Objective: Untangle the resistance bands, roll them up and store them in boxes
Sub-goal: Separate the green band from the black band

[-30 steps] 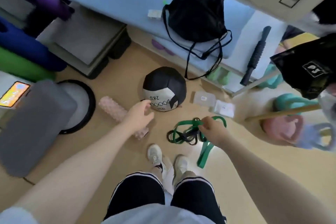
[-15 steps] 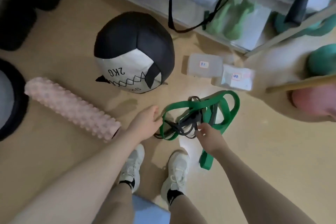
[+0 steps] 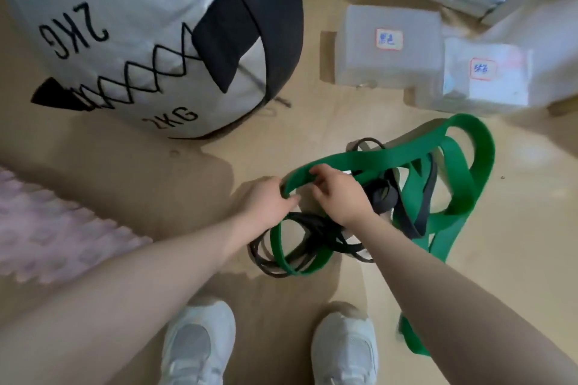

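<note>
Wooden floor (image 3: 312,131) holds the tangle; both hands, left (image 3: 270,200) and right (image 3: 339,197), pinch the green band (image 3: 463,184). Untangling stage; next, work it free of the black band (image 3: 316,228), boxes (image 3: 387,44) waiting.

Both bare forearms reach forward and down from the near edge, converging toward the middle, with two feet in white shoes below them. Left hand (image 3: 269,200) lies back-up, fingers (image 3: 289,201) curled and pointing right, pinching the near loop of the green band (image 3: 350,162). Right hand (image 3: 339,195) sits just beside it, nearly touching, wrist bent, fingers hooked over the same green strap from above.
</note>
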